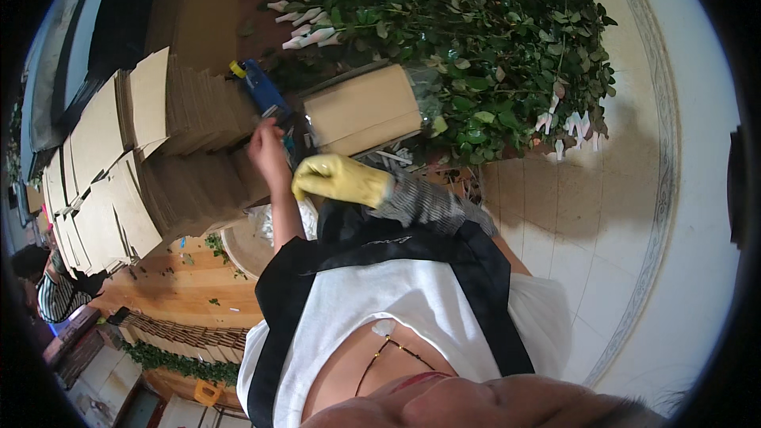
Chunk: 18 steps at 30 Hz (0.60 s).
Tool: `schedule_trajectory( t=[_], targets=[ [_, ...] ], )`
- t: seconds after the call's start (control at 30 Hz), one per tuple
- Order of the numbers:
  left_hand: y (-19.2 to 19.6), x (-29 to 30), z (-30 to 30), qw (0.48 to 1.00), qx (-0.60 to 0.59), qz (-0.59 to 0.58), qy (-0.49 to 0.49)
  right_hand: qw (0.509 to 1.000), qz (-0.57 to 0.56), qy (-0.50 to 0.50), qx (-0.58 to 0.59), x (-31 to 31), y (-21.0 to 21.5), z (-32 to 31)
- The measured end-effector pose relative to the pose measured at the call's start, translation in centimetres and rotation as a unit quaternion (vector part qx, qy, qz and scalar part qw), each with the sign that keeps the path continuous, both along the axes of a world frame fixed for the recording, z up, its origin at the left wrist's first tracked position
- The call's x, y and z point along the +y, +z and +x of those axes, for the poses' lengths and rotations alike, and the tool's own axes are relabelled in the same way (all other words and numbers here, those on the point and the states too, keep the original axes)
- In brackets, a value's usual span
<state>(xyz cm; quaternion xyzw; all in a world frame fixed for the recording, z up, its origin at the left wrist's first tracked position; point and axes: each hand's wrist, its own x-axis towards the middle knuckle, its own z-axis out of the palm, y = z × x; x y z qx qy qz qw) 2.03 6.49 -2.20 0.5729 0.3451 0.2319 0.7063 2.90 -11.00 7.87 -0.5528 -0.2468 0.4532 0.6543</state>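
Observation:
My left hand [267,145] is bare and raised at the near end of a blue tool with a yellow tip [261,89]. Its fingers are bent together, and a small thing at their tips is too blurred to name. My right hand [341,178] wears a yellow glove with a grey knitted cuff. Those gloved fingers curl inward toward the left wrist, hiding anything they may hold. Just beyond the glove lies a brown cardboard piece [362,109] with clear plastic along its right side.
Leafy cut stems [460,24] pile across the far side, some ending in white-sleeved heads [309,36]. Tall stacks of folded cardboard [198,111] stand at the left. A round pale bin [242,247] sits below them. Another person in stripes [59,293] is at far left.

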Motion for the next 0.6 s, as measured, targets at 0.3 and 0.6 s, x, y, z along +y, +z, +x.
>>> schedule_trajectory(
  t=[0.3, 0.6],
  targets=[
    [10.2, -15.1, 16.1, 0.779, -0.060, 0.559, -0.279, 0.939, -0.066, -0.330, 0.067, -18.9, -0.7, 7.8],
    [8.2, -19.7, 15.8, 0.583, 0.171, 0.682, -0.407, 0.918, 0.136, -0.241, 0.285, -20.9, -7.8, 3.7]
  ],
)
